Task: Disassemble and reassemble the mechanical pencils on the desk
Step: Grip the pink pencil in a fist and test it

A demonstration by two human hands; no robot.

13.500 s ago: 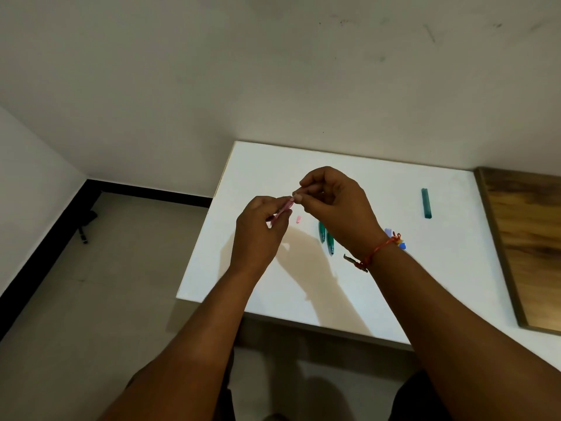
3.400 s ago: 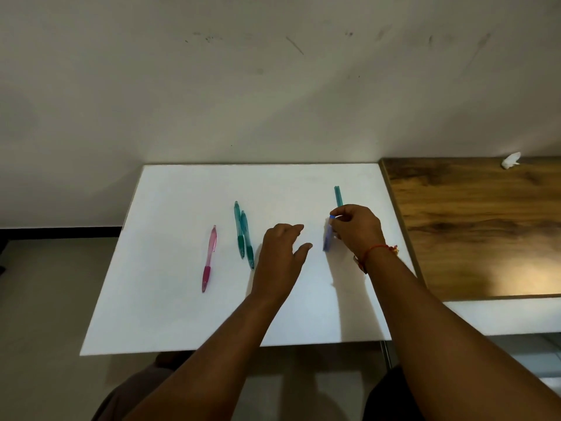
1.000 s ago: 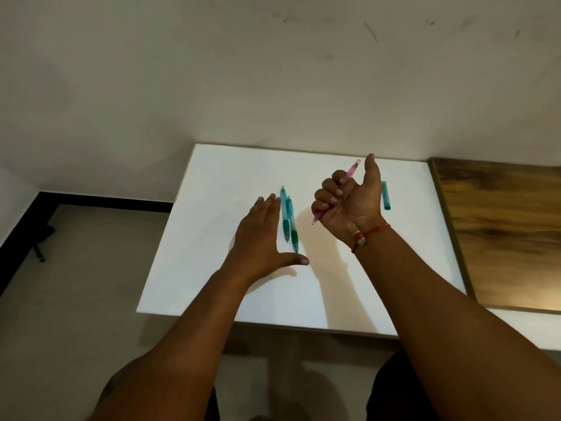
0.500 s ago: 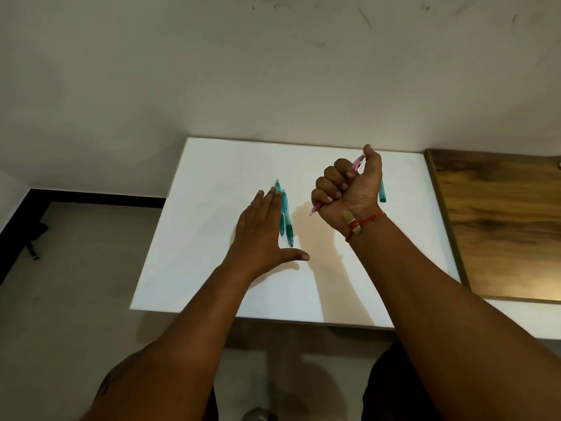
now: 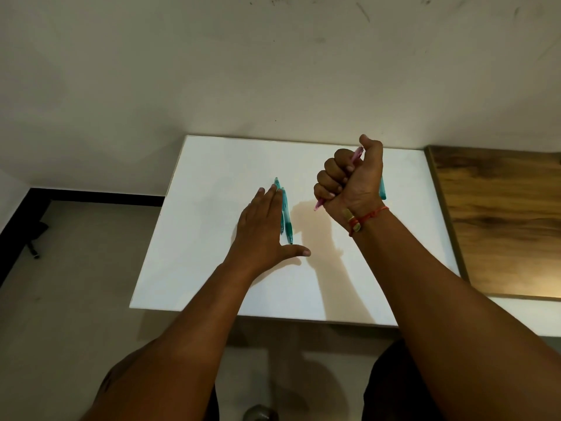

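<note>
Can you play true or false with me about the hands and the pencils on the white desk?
1. The right hand grips the pink pencil in a fist. True.
2. The left hand is lifting the teal pencils into the air. False: it lies flat and open on the white desk, beside them.
3. The two teal pencils lie side by side on the desk. True.
4. The red bracelet is on the left wrist. False: it is on the right wrist.

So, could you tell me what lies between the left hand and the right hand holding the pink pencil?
In the head view, two teal pencils lie beside the left hand; the rest is bare white desk.
</note>
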